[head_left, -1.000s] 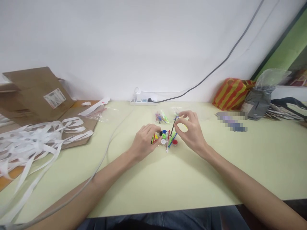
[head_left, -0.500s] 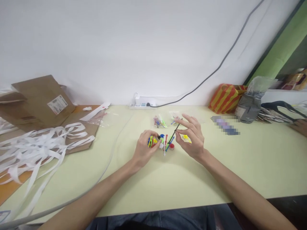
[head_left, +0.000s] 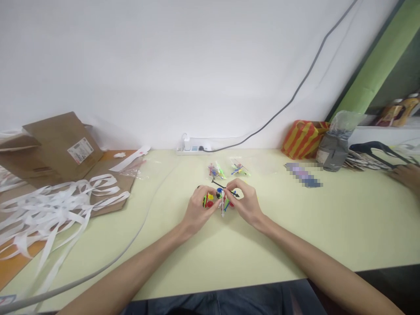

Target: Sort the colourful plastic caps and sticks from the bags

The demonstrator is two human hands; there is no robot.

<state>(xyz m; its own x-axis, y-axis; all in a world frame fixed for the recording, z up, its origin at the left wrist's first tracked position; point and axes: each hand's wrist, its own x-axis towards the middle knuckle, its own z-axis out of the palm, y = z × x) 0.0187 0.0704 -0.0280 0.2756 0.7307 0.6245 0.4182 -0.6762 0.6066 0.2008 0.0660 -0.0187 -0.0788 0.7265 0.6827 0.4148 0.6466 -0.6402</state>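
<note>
A thin black stick with arrow-shaped ends (head_left: pixel 216 183) is pinched in the fingertips of my right hand (head_left: pixel 246 203), slanting down to the right. Beside it my left hand (head_left: pixel 199 205) is closed, its thumb and forefinger on a small black piece (head_left: pixel 218 196) whose exact shape is too small to tell. Under and between the hands lie several small coloured plastic parts, among them a white arrow stick (head_left: pixel 223 210), a blue disc (head_left: pixel 219 190) and a red disc (head_left: pixel 210 204). My left fingers partly cover some yellow and green parts.
Two clear bags of coloured parts (head_left: pixel 215 170) (head_left: pixel 239 167) lie beyond my hands. A power strip (head_left: pixel 193 151) stands by the wall. At left are a cardboard box (head_left: pixel 55 144) and white straps (head_left: pixel 62 210); at right, a striped bag (head_left: pixel 303 140) and another person's hand (head_left: pixel 407 177).
My right hand has moved left and inward, close to my left hand. The black stick has turned from steeply upright to a shallow slant. The view has shifted slightly.
</note>
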